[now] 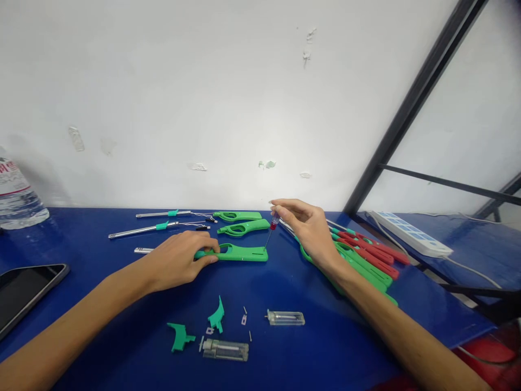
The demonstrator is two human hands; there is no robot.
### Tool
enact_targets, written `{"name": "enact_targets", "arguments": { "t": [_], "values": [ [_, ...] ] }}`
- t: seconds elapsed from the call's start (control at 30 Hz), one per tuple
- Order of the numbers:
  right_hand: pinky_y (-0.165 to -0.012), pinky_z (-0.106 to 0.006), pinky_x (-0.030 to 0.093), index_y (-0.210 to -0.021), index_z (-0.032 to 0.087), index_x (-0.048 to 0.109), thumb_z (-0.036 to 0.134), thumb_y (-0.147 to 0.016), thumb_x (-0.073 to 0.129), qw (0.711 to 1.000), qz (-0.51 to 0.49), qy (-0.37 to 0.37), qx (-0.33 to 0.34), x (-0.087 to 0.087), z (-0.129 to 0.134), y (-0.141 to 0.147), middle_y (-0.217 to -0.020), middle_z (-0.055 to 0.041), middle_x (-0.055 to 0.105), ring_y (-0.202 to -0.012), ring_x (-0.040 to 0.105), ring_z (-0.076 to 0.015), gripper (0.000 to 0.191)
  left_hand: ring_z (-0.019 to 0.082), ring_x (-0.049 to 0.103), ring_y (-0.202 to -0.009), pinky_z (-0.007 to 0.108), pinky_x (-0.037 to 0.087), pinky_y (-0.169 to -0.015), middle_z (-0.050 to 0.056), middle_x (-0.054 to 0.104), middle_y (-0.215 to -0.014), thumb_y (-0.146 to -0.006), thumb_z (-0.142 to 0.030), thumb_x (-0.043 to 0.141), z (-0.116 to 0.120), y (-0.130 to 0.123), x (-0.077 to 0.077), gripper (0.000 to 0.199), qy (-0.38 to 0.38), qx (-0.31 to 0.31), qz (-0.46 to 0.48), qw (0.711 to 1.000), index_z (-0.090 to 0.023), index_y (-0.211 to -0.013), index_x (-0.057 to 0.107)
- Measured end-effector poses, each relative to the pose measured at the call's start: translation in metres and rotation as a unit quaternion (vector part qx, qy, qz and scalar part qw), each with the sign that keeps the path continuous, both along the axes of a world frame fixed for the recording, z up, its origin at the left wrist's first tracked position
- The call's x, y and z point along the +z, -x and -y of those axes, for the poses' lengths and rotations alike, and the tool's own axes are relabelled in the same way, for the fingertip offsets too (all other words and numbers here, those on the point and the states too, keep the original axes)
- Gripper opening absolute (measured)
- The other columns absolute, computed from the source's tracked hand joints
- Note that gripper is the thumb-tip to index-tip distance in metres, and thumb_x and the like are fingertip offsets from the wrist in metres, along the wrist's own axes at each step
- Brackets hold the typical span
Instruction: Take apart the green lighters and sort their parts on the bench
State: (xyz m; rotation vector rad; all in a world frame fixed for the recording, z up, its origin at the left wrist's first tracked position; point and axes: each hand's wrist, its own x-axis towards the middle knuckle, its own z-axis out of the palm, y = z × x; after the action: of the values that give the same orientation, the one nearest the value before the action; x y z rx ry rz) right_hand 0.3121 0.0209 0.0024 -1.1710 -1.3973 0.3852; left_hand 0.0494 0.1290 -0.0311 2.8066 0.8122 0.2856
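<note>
My left hand (187, 259) grips a green long-necked lighter (246, 253) that lies flat on the blue table, its metal tube (143, 250) poking out to the left. In my right hand (306, 225) is a small screwdriver (273, 224) with a red and clear handle. Its tip meets the handle end of the lighter. Closer to me lie two teal triggers (179, 336), two clear fuel tanks (285, 318) and several tiny parts. Behind the lighter are two green handle shells (243, 227) and two metal tubes with wires (142, 231).
Several green lighters (354, 263) and red lighters (376, 250) lie in a row under and beyond my right forearm. At left are a phone (28, 293) and a water bottle (20, 201). A white power strip (411, 233) sits at right by a dark metal frame (407, 114).
</note>
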Motion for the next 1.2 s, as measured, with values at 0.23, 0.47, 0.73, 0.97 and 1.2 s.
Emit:
{"name": "enact_targets", "arguments": {
  "t": [0.23, 0.47, 0.73, 0.97, 1.2],
  "values": [
    [-0.086, -0.035, 0.055, -0.095, 0.021, 0.074, 0.046, -0.085, 0.071, 0.999, 0.023, 0.008, -0.025, -0.0014, 0.0008, 0.0017, -0.103, -0.0056, 0.076, -0.095, 0.07, -0.0209, 0.027, 0.025, 0.063, -0.093, 0.035, 0.045, -0.08, 0.001, 0.07, -0.101, -0.095, -0.043, 0.048, -0.0015, 0.001, -0.002, 0.025, -0.005, -0.003, 0.007, 1.0, -0.03, -0.099, 0.069],
    [-0.087, -0.033, 0.054, -0.095, 0.021, 0.073, 0.046, -0.088, 0.067, 1.0, 0.017, 0.012, -0.02, -0.0011, 0.0, 0.001, -0.104, -0.0059, 0.075, -0.098, 0.068, -0.0203, 0.027, 0.025, 0.062, -0.095, 0.036, 0.044, -0.082, 0.0, 0.069, -0.102, -0.096, -0.043, 0.047, -0.0017, -0.0002, -0.0018, 0.024, 0.0, -0.002, -0.001, 1.0, -0.031, -0.099, 0.068],
    [-0.091, -0.034, 0.052, -0.101, 0.022, 0.074, 0.043, -0.091, 0.066, 1.0, 0.016, 0.003, -0.017, -0.002, 0.001, 0.0011, -0.111, -0.0061, 0.074, -0.105, 0.067, -0.0206, 0.025, 0.025, 0.062, -0.097, 0.037, 0.044, -0.083, 0.0, 0.069, -0.104, -0.096, -0.043, 0.048, -0.0016, -0.0002, -0.0027, 0.023, 0.002, -0.002, 0.003, 1.0, -0.031, -0.1, 0.067],
    [-0.09, -0.032, 0.051, -0.109, 0.022, 0.072, 0.042, -0.093, 0.064, 1.0, -0.001, 0.002, 0.001, -0.0023, 0.0008, 0.0011, -0.109, -0.0059, 0.074, -0.106, 0.067, -0.0198, 0.026, 0.025, 0.062, -0.095, 0.036, 0.044, -0.082, 0.0, 0.069, -0.103, -0.096, -0.042, 0.048, -0.002, 0.0007, -0.0023, 0.023, 0.004, -0.007, 0.005, 1.0, -0.03, -0.1, 0.067],
    [-0.087, -0.033, 0.052, -0.109, 0.024, 0.071, 0.041, -0.092, 0.065, 1.0, 0.006, -0.001, -0.003, -0.0024, -0.0006, 0.0018, -0.105, -0.0051, 0.074, -0.103, 0.066, -0.0205, 0.026, 0.024, 0.061, -0.096, 0.036, 0.044, -0.082, 0.0, 0.069, -0.103, -0.096, -0.042, 0.049, -0.0031, 0.0009, -0.0045, 0.022, 0.002, -0.009, 0.006, 1.0, -0.03, -0.1, 0.067]
  ]
}}
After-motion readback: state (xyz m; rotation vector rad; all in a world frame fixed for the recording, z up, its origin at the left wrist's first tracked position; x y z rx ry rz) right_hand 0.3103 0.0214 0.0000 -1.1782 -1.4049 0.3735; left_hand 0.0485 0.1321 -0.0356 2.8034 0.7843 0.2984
